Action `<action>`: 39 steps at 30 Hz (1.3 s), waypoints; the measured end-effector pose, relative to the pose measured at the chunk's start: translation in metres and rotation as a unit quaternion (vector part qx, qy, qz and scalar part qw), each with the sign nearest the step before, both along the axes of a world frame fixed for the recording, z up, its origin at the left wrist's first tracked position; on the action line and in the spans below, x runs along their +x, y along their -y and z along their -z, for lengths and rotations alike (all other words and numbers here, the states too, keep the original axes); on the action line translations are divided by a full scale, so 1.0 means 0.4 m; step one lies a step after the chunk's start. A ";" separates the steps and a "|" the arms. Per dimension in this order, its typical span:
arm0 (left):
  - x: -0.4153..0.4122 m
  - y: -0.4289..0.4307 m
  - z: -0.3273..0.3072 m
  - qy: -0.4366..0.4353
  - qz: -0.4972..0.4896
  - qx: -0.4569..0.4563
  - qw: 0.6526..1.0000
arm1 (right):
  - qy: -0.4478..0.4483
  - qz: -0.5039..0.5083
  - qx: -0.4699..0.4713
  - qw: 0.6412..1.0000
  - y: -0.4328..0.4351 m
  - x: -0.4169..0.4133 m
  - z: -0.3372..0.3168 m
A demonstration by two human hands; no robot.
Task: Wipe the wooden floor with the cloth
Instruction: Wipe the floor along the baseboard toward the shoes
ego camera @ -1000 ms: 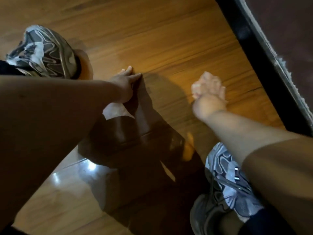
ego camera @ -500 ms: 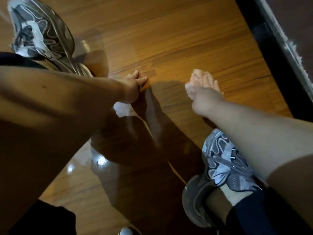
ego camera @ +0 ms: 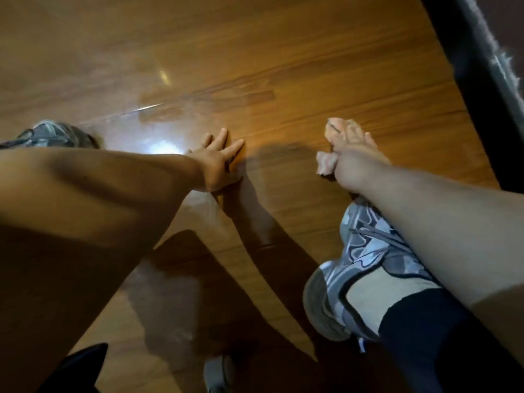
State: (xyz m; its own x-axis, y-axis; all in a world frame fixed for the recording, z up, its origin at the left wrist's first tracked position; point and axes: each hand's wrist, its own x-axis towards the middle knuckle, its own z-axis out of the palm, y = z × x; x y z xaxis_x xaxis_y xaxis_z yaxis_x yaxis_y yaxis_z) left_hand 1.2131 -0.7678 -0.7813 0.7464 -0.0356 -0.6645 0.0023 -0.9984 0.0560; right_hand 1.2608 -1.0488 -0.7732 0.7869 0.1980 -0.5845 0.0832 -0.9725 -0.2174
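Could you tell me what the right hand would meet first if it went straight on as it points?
Probably nothing: beyond the right hand and its cloth only bare wooden floor shows to the frame's edge.

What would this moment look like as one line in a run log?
step: wipe floor | right hand: presses cloth on wooden floor | left hand: flat on floor, fingers spread

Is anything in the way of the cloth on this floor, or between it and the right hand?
Nothing visible. The right hand presses directly on the cloth, which lies on the wooden floor; no object shows ahead of it. The left hand rests flat to its left, apart.
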 end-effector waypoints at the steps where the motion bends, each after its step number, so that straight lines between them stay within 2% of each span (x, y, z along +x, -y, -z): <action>1: -0.003 0.008 0.003 0.019 -0.004 -0.008 1.000 | 0.006 0.028 -0.011 1.000 -0.012 -0.003 0.003; 2: -0.012 0.016 0.007 0.028 0.013 0.000 1.000 | 0.028 0.043 -0.002 0.999 -0.022 -0.018 0.008; 4: -0.038 -0.048 0.009 0.050 0.004 0.004 0.999 | 0.055 0.002 0.060 0.997 -0.143 -0.095 0.028; 7: -0.057 -0.137 0.005 0.050 -0.024 0.015 0.998 | 0.013 -0.173 0.156 0.972 -0.266 -0.232 0.017; 9: -0.064 -0.217 -0.001 0.042 -0.049 0.023 0.998 | -0.040 -0.314 0.178 0.932 -0.305 -0.240 0.016; 10: -0.073 -0.241 0.000 0.045 -0.047 0.032 0.997 | -0.052 -0.324 0.203 0.923 -0.293 -0.224 0.014; 12: -0.107 -0.319 0.020 0.056 -0.079 0.028 0.995 | -0.014 -0.186 0.265 0.946 -0.276 -0.167 0.007; 13: -0.109 -0.332 0.018 0.063 -0.093 0.030 0.993 | 0.056 -0.075 0.244 0.965 -0.242 -0.100 0.011; 15: -0.137 -0.348 0.030 0.055 -0.130 0.019 0.990 | 0.136 0.051 0.121 0.982 -0.199 0.010 0.027; 17: -0.142 -0.343 0.045 0.080 -0.135 0.018 0.988 | 0.153 0.096 0.018 0.983 -0.218 0.037 0.033; 19: -0.147 -0.332 0.053 0.120 -0.136 0.006 0.983 | 0.157 0.059 0.044 0.985 -0.289 -0.069 0.055; 21: -0.178 -0.338 0.052 0.135 -0.136 0.005 0.981 | 0.098 -0.111 0.141 0.979 -0.377 -0.258 0.057; 23: -0.205 -0.355 0.045 0.126 -0.135 0.011 0.983 | -0.004 -0.302 0.197 0.933 -0.421 -0.403 0.036; 24: -0.207 -0.361 0.037 0.114 -0.133 0.013 0.985 | -0.036 -0.365 0.209 0.906 -0.417 -0.411 0.027; 25: -0.204 -0.367 0.025 0.102 -0.138 0.013 0.985 | -0.051 -0.387 0.222 0.893 -0.404 -0.382 0.014; 26: -0.199 -0.374 0.009 0.094 -0.147 0.013 0.985 | -0.044 -0.370 0.226 0.900 -0.388 -0.329 0.005; 28: -0.183 -0.387 -0.008 0.099 -0.165 0.007 0.981 | 0.017 -0.263 0.210 0.942 -0.354 -0.197 -0.008; 31: -0.182 -0.399 -0.024 0.078 -0.172 0.003 0.982 | 0.086 -0.045 0.075 0.992 -0.285 0.024 -0.034; 33: -0.188 -0.394 -0.022 0.059 -0.162 0.008 0.985 | 0.089 0.061 -0.014 0.994 -0.265 0.086 -0.043; 34: -0.195 -0.377 -0.015 0.052 -0.154 0.008 0.987 | 0.088 0.073 -0.031 0.993 -0.266 0.075 -0.042; 36: -0.191 -0.395 -0.006 0.046 -0.147 0.006 0.988 | 0.113 0.029 0.013 0.993 -0.345 0.003 -0.011; 38: -0.191 -0.399 -0.003 0.042 -0.150 0.009 0.988 | 0.122 -0.094 0.094 0.984 -0.436 -0.125 0.014; 39: -0.190 -0.405 -0.003 0.041 -0.148 0.011 0.988 | 0.094 -0.163 0.140 0.972 -0.485 -0.183 0.021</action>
State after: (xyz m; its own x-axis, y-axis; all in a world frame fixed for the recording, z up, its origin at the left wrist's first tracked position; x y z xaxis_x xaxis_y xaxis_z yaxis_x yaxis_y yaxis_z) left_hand 1.1372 -0.6058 -0.7800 0.7738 0.2066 -0.5988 0.2908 -0.9557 0.0461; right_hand 1.1875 -0.8548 -0.7817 0.7432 0.5856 -0.3237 0.4411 -0.7926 -0.4210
